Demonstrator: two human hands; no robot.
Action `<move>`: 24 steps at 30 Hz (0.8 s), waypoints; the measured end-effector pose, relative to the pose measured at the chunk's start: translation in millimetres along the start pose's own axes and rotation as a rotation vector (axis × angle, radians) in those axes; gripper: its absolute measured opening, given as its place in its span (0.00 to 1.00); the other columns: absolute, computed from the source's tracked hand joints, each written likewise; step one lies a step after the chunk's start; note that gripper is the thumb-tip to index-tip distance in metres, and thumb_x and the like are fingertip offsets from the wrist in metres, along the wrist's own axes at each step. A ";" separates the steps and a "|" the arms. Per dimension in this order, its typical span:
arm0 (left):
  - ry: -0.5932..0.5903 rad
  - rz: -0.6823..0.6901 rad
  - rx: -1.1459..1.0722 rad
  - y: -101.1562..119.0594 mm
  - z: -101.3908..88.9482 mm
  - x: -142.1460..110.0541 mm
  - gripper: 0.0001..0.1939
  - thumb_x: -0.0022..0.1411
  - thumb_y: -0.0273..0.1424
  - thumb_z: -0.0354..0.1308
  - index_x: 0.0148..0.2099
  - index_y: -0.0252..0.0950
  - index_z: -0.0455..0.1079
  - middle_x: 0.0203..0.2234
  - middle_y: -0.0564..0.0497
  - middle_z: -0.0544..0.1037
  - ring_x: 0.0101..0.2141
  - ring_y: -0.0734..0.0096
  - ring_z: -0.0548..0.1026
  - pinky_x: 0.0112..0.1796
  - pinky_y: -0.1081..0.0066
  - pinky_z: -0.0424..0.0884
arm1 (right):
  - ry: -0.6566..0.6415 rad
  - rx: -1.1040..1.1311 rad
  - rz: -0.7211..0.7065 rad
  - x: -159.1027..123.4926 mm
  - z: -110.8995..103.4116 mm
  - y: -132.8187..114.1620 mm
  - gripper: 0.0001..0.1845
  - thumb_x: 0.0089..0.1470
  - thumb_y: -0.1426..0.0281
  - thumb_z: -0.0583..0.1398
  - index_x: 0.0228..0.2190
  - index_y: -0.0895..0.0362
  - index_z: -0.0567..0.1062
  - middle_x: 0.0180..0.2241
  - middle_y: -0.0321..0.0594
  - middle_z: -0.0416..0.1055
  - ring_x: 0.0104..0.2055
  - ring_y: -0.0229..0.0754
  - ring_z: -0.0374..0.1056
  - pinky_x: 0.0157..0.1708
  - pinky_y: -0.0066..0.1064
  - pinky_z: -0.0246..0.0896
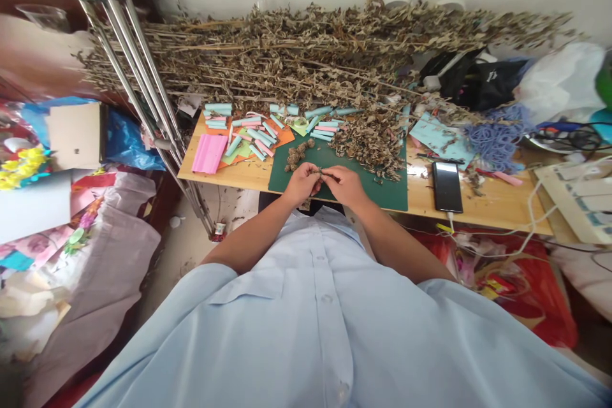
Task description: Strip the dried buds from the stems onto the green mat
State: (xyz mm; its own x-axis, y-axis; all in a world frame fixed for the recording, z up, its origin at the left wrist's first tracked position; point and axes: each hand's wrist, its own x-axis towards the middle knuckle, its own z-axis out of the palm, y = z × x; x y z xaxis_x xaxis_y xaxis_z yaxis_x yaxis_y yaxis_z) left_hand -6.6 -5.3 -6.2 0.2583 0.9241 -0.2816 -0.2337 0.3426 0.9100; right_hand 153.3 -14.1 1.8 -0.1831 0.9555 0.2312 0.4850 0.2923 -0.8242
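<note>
Find left hand (302, 183) and right hand (345, 186) nearly meeting, fingers of each pinched on a small dried bit (321, 171). Place dried bit above front part of green mat (389, 191), between both sets of fingertips. Cannot tell its full shape, partly covered by fingers.

Note front edge of mat running close along front edge of tabletop (488, 201), with both arms crossing there. Find open room on mat at right front, between right hand and phone (447, 187), plus a strip of wood between mat and pink paper (209, 153). Find room beyond hands limited by clump (297, 156), just past left hand, and by leaf pile (370, 146), beyond right hand. See rear edge of tabletop hidden under dried stalks (287, 51), laid lengthwise. Observe metal poles (143, 70) at left edge. Record paper rolls (261, 137), blue and pink, left of and behind clump. Mark phone near front edge, with cable (451, 223) leading over it.

Note pale mark on black bag (492, 86), right rear; cannot read with certainty. Note phone screen lit at top, writing too small to read.
</note>
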 end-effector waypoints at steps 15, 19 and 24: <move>0.067 -0.033 0.031 2.5 4.0 -4.5 0.11 0.51 0.27 0.58 0.38 0.38 0.61 0.19 0.58 0.71 0.15 0.81 0.65 0.17 0.81 0.51 | -0.063 -0.273 -0.047 -3.3 3.9 -2.9 0.11 0.62 0.72 0.51 0.35 0.56 0.73 0.35 0.46 0.75 0.39 0.47 0.70 0.42 0.36 0.63; 0.045 -0.034 -0.003 3.5 2.9 -4.0 0.12 0.52 0.28 0.59 0.38 0.38 0.60 0.20 0.57 0.72 0.15 0.80 0.65 0.17 0.80 0.51 | 0.054 -0.124 0.143 -0.3 4.9 0.1 0.10 0.61 0.70 0.53 0.32 0.54 0.73 0.25 0.37 0.74 0.30 0.43 0.70 0.36 0.34 0.64; 0.041 -0.025 -0.016 3.3 2.9 -3.8 0.11 0.53 0.29 0.59 0.37 0.38 0.59 0.21 0.57 0.72 0.15 0.81 0.65 0.17 0.80 0.51 | 0.089 -0.085 0.177 0.3 3.5 3.8 0.09 0.58 0.69 0.57 0.35 0.54 0.77 0.28 0.38 0.77 0.30 0.43 0.73 0.37 0.35 0.67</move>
State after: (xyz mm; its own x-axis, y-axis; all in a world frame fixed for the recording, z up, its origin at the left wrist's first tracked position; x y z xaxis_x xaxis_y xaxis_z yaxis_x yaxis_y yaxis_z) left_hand -5.6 -8.2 -1.2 0.2257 0.9213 -0.3167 -0.2425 0.3680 0.8976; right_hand 152.1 -12.8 -3.0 -0.0137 0.9908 0.1345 0.5737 0.1179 -0.8105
